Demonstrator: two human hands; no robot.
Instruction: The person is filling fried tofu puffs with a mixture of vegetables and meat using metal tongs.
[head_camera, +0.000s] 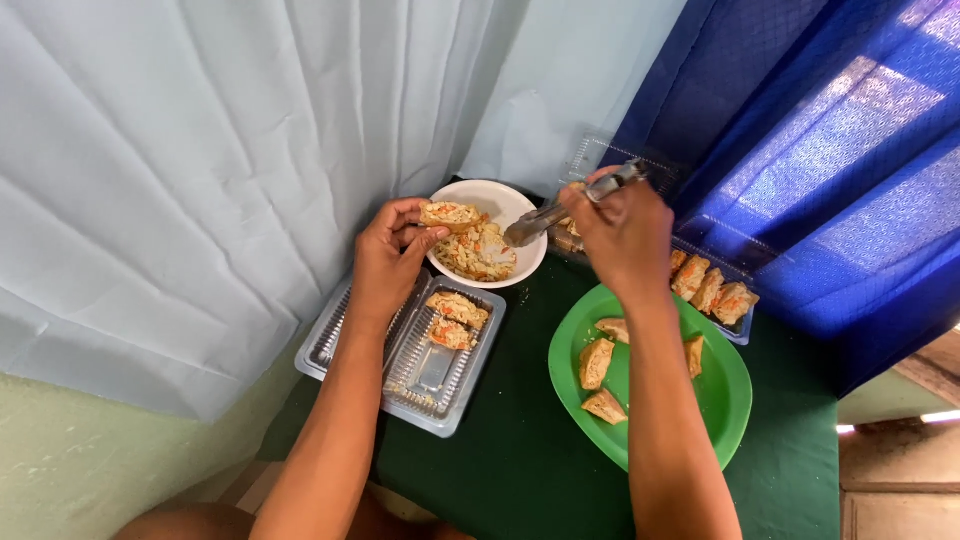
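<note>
Left hand (388, 262) pinches a stuffed tofu piece (450, 213) over the white bowl's (510, 200) rim; right hand (622, 235) grips metal tongs (560, 210), tips nearly closed by the filling (478, 252). Best approach: keep the piece level, directly above the bowl, and load small pinches.

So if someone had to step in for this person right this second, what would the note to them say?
Left hand: holds a stuffed tofu piece over the white bowl of filling.
Right hand: grips metal tongs, tips over the bowl.
Things: open clear tray beside the bowl holds two filled pieces; green plate holds four plain pieces; another clear tray behind it holds more.
Done: two pieces filled and packed, a third in hand.
Left: judging by the layout, the plain pieces on the plate and in the far tray probably remain unfilled.
</note>
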